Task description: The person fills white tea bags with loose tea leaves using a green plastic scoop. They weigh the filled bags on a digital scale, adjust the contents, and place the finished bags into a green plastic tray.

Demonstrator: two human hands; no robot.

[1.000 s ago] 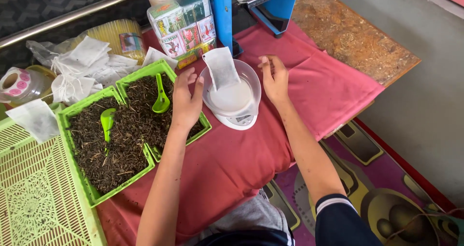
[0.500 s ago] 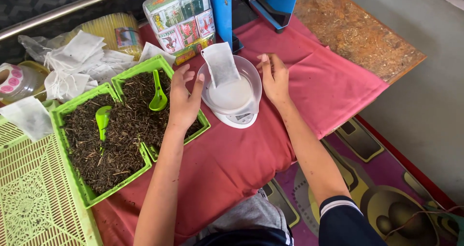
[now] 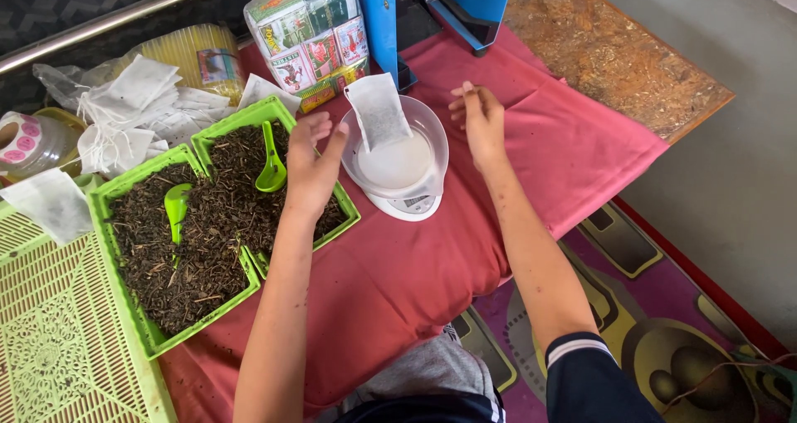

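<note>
I watch my left hand point(image 3: 311, 170) and right hand point(image 3: 480, 120), fingers spread and empty, flank a small white paper sachet point(image 3: 378, 112) leaning in the white bowl of a round kitchen scale point(image 3: 398, 170), beside green plastic trays of dried leaves point(image 3: 207, 224) on the red-clothed desk point(image 3: 415, 265).

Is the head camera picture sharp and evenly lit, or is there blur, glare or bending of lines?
Head view: soft, even daylight with only faint shadows; the white pouch and the bowl on the scale look bright, with little surface detail; the left hand and right hand are sharp, without motion blur; the green trays of dark leaves are in focus; the wide lens bends lines near the edges slightly.
</note>
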